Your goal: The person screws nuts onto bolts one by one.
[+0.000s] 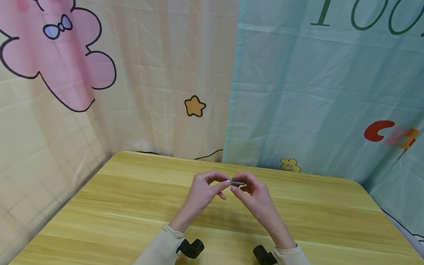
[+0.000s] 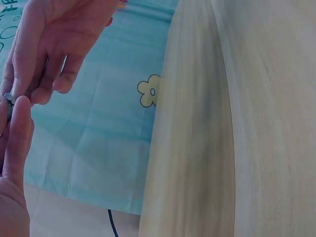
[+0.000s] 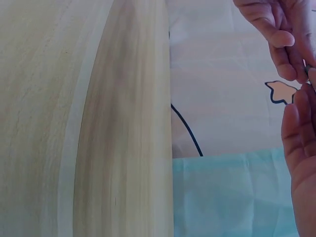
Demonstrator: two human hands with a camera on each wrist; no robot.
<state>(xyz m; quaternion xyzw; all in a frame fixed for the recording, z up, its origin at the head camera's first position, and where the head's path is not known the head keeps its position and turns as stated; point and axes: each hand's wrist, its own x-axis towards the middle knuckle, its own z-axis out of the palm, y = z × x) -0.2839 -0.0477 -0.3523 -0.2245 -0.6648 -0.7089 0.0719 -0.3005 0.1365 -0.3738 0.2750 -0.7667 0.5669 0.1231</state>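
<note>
Above the table, both hands meet at a small, slim grey metal piece [image 1: 238, 183], bolt-like in shape but too small to name surely. My left hand [image 1: 202, 190] pinches its left end between thumb and index finger. From the other side, my right hand [image 1: 255, 196] pinches it with thumb and fingers. In the left wrist view a shiny bit of the metal piece [image 2: 8, 97] shows between the fingertips at the left edge. The right wrist view shows only a dark sliver of it, mostly hidden by fingers.
A wood-grain table [image 1: 133, 210] lies under the hands. Printed curtains hang behind it, one cream [image 1: 141, 113] and one light blue [image 1: 313, 95]. A black wrist mount [image 1: 191, 248] sits at the left cuff and another black mount [image 1: 264, 256] at the right cuff.
</note>
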